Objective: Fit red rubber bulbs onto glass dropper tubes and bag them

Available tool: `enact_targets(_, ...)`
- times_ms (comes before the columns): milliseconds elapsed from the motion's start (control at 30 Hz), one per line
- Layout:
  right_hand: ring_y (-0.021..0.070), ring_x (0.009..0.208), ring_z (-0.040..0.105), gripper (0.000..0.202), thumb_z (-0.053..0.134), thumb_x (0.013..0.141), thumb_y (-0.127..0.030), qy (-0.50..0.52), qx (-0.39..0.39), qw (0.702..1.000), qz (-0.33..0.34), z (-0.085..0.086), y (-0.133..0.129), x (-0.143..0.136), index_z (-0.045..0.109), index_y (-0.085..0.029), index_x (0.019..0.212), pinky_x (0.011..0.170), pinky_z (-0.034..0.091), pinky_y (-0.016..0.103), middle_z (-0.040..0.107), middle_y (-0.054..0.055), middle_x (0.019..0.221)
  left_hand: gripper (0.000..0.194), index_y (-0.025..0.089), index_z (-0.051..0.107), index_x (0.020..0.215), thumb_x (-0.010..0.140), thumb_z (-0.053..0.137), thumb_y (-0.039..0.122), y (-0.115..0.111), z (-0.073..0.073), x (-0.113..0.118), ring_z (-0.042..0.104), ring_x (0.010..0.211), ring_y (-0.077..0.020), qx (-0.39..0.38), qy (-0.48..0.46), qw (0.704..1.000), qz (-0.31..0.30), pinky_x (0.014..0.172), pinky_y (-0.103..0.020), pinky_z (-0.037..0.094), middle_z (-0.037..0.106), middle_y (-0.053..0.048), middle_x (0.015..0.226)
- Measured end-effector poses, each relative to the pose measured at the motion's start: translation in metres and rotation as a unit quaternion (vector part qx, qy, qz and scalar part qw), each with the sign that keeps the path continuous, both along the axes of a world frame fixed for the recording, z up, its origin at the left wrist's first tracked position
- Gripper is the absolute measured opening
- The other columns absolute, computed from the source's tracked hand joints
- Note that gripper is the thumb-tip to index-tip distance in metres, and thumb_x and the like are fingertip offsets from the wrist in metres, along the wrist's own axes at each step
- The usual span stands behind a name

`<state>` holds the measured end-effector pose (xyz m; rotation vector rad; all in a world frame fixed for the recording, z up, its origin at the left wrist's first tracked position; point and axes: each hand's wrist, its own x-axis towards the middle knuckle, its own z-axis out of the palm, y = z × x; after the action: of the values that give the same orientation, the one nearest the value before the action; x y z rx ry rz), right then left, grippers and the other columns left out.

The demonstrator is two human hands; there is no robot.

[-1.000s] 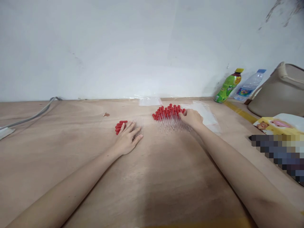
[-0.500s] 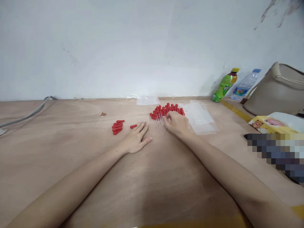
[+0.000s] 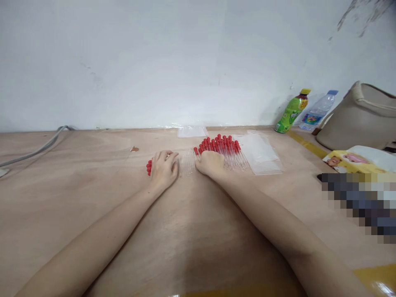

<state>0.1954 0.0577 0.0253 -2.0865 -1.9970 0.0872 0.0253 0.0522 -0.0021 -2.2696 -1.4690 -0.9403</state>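
Note:
Loose red rubber bulbs [image 3: 149, 168] lie at the left of the work spot, partly covered by my left hand [image 3: 163, 168]. Its fingers are bent down over them; whether it grips one is hidden. Several clear thin tubes [image 3: 186, 163] lie side by side between my two hands. My right hand [image 3: 210, 163] is curled at the left end of a fanned pile of red-capped droppers [image 3: 229, 146], its fingers closed round something hidden beneath the palm. One red-capped dropper [image 3: 196, 151] shows just beside its thumb side.
Clear plastic bags [image 3: 262, 152] lie right of the pile, another bag [image 3: 192, 131] behind the tubes. Farther right are a green bottle [image 3: 291, 111], a clear bottle [image 3: 318, 110], a beige bag [image 3: 355, 119] and a yellow packet [image 3: 352, 161]. A grey cable [image 3: 43, 146] runs at the left.
My left hand has moved left from the tubes onto the red bulbs, its fingers now bent. My right hand has moved left along the pile, uncovering the droppers at the right.

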Motion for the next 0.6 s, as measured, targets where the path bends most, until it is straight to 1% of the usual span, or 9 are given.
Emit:
enact_targets(100, 0.0256, 0.083, 0.061, 0.023, 0.048, 0.074, -0.027, 0.002, -0.015, 1.000, -0.004, 0.000, 0.003, -0.004, 0.064, -0.014, 0.085, 0.066, 0.043, 0.033, 0.065, 0.014, 0.088, 0.025, 0.017, 0.065, 0.093, 0.075, 0.052, 0.028, 0.005, 0.000, -0.008, 0.046, 0.096, -0.0287, -0.014, 0.024, 0.997, 0.071, 0.078, -0.041, 0.036, 0.057, -0.011, 0.099)
enact_targets(167, 0.0254, 0.082, 0.061, 0.023, 0.047, 0.075, -0.027, 0.003, -0.021, 1.000, -0.006, 0.000, 0.004, -0.004, 0.064, -0.014, 0.083, 0.066, 0.043, 0.033, 0.065, 0.014, 0.087, 0.022, 0.018, 0.067, 0.083, 0.076, 0.051, 0.030, 0.005, 0.000, -0.011, 0.046, 0.095, -0.0285, -0.032, 0.038, 0.995, 0.091, 0.076, -0.041, 0.034, 0.057, -0.010, 0.097)
enact_targets(200, 0.0254, 0.082, 0.061, 0.023, 0.047, 0.076, -0.028, 0.002, -0.023, 1.000, -0.007, -0.001, 0.004, -0.004, 0.063, -0.013, 0.083, 0.066, 0.043, 0.033, 0.065, 0.014, 0.086, 0.022, 0.018, 0.067, 0.080, 0.076, 0.049, 0.031, 0.004, 0.001, -0.011, 0.046, 0.094, -0.0283, -0.037, 0.047, 0.993, 0.097, 0.075, -0.041, 0.033, 0.058, -0.010, 0.096)
enact_targets(267, 0.0258, 0.083, 0.061, 0.027, 0.046, 0.078, -0.032, 0.001, -0.012, 1.000, -0.011, -0.002, 0.002, -0.002, 0.061, -0.012, 0.088, 0.066, 0.043, 0.033, 0.065, 0.015, 0.087, 0.024, 0.018, 0.066, 0.082, 0.077, 0.047, 0.033, 0.001, 0.004, -0.010, 0.046, 0.094, -0.0285, -0.035, 0.069, 0.991, 0.109, 0.074, -0.041, 0.032, 0.057, -0.011, 0.096)
enact_targets(333, 0.0257, 0.082, 0.061, 0.034, 0.045, 0.079, -0.037, -0.002, 0.020, 1.000, -0.012, -0.002, -0.001, 0.001, 0.057, -0.011, 0.097, 0.066, 0.043, 0.034, 0.064, 0.015, 0.086, 0.028, 0.017, 0.063, 0.090, 0.077, 0.047, 0.036, -0.002, 0.006, -0.009, 0.046, 0.093, -0.0292, -0.022, 0.090, 0.988, 0.125, 0.074, -0.042, 0.031, 0.057, -0.012, 0.097)
enact_targets(400, 0.0246, 0.078, 0.061, 0.036, 0.044, 0.080, -0.039, -0.009, 0.056, 0.998, 0.000, -0.002, -0.005, 0.002, 0.053, -0.012, 0.103, 0.064, 0.043, 0.033, 0.065, 0.013, 0.083, 0.032, 0.015, 0.060, 0.093, 0.077, 0.047, 0.039, -0.005, 0.008, -0.010, 0.046, 0.091, -0.0300, -0.008, 0.109, 0.984, 0.138, 0.074, -0.042, 0.031, 0.056, -0.014, 0.095)
enact_targets(500, 0.0228, 0.077, 0.061, 0.029, 0.044, 0.080, -0.035, -0.019, 0.070, 0.997, 0.033, -0.002, -0.008, 0.002, 0.055, -0.016, 0.099, 0.063, 0.043, 0.032, 0.065, 0.010, 0.083, 0.033, 0.015, 0.060, 0.086, 0.077, 0.045, 0.042, -0.006, 0.008, -0.013, 0.046, 0.089, -0.0309, 0.001, 0.127, 0.981, 0.146, 0.073, -0.043, 0.032, 0.055, -0.015, 0.091)
enact_targets(600, 0.0233, 0.080, 0.061, 0.025, 0.044, 0.080, -0.031, -0.023, 0.053, 0.997, 0.044, -0.003, -0.007, -0.002, 0.059, -0.015, 0.091, 0.064, 0.044, 0.032, 0.065, 0.012, 0.085, 0.032, 0.016, 0.059, 0.077, 0.078, 0.043, 0.044, -0.006, 0.007, -0.017, 0.046, 0.088, -0.0318, -0.014, 0.114, 0.985, 0.132, 0.073, -0.045, 0.032, 0.055, -0.015, 0.086)
